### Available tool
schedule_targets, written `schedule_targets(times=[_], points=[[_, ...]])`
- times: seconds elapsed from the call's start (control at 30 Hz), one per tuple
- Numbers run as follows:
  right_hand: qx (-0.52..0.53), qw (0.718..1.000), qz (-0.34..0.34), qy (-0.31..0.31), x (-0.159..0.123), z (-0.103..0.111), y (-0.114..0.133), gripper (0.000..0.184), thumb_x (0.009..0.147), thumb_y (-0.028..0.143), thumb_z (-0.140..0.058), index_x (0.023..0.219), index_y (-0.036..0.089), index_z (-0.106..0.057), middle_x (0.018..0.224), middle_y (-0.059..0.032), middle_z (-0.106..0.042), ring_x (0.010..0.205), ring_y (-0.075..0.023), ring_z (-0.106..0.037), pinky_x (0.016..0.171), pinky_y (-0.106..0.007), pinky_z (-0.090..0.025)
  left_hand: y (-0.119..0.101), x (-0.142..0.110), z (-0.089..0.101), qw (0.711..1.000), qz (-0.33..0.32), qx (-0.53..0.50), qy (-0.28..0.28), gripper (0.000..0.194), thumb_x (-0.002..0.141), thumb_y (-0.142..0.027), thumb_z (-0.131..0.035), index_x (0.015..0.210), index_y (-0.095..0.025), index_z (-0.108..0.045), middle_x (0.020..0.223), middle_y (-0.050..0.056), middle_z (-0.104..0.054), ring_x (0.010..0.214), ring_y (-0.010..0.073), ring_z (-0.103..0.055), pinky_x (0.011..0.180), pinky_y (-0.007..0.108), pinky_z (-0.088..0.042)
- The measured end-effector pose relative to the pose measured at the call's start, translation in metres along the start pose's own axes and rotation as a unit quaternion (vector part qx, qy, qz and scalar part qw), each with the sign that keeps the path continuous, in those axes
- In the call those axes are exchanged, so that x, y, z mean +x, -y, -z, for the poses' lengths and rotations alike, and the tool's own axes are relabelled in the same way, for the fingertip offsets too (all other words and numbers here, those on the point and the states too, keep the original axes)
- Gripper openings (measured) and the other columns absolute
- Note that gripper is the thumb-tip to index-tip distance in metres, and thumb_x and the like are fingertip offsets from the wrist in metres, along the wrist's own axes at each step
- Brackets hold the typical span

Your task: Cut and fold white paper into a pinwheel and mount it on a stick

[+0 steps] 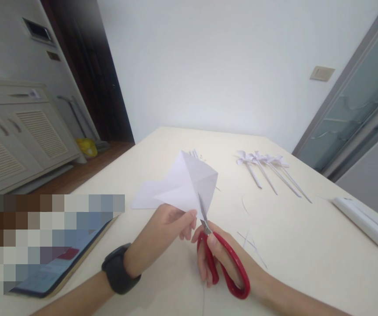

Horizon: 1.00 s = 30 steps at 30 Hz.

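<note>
My left hand (179, 221) pinches the near corner of a creased white paper square (185, 180), which is tilted up off the table. Red-handled scissors (223, 259) are in my right hand (223, 250), with fingers and thumb through the handles. Their blades are parted at the paper's near corner, one lying over its face along a fold line. Another white sheet (146, 195) lies flat on the table, partly behind the raised square.
Several paper pinwheels on sticks (268, 169) lie at the back right. Thin paper strips (248, 241) are scattered right of centre. A white long object (366, 224) lies at the right edge, a tablet (73, 254) at the left. Rolled paper sticks (194, 153) show behind the square.
</note>
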State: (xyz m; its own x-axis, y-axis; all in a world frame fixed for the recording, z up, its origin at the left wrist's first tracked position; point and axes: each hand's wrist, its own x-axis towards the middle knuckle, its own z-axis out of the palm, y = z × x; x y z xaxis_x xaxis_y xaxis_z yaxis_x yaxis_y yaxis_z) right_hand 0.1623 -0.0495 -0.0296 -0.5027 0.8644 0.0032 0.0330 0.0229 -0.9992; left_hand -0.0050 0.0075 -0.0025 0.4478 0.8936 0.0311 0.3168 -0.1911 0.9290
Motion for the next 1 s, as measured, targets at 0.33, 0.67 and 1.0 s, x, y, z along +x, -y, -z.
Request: schedule_targets(times=[0.33, 0.67, 1.0], points=[[-0.004, 1.0, 0.007, 0.0, 0.0025, -0.0016, -0.0043, 0.033, 0.091, 0.049, -0.026, 0.088, 0.019, -0.039, 0.058, 0.0028, -0.052, 0.045, -0.0078, -0.046, 0.047, -0.02, -0.04, -0.0027, -0.0003, 0.0005, 1.0, 0.003, -0.013, 0.01, 0.04, 0.084, -0.034, -0.04, 0.051, -0.016, -0.055, 0.047, -0.001, -0.053, 0.049, 0.0131, -0.051, 0.052, 0.023, -0.04], [0.004, 1.0, 0.012, 0.012, 0.0008, 0.0006, -0.001, 0.033, 0.09, 0.051, -0.027, 0.09, 0.019, -0.037, 0.057, 0.0028, -0.051, 0.043, -0.0076, -0.043, 0.045, -0.02, -0.038, -0.0005, -0.0011, 0.0024, 1.0, -0.01, 0.006, 0.017, 0.041, 0.084, -0.034, -0.041, 0.049, -0.016, -0.054, 0.047, -0.001, -0.052, 0.05, 0.013, -0.05, 0.053, 0.024, -0.039], [0.003, 1.0, 0.028, -0.002, -0.0001, -0.0022, 0.0009, 0.033, 0.09, 0.051, -0.026, 0.086, 0.02, -0.035, 0.057, 0.0022, -0.05, 0.046, -0.0085, -0.043, 0.049, -0.023, -0.039, 0.0046, -0.0023, -0.0015, 0.999, -0.016, -0.012, 0.035, 0.039, 0.085, -0.03, -0.041, 0.052, -0.015, -0.053, 0.049, -0.002, -0.051, 0.05, 0.0111, -0.05, 0.051, 0.022, -0.038]])
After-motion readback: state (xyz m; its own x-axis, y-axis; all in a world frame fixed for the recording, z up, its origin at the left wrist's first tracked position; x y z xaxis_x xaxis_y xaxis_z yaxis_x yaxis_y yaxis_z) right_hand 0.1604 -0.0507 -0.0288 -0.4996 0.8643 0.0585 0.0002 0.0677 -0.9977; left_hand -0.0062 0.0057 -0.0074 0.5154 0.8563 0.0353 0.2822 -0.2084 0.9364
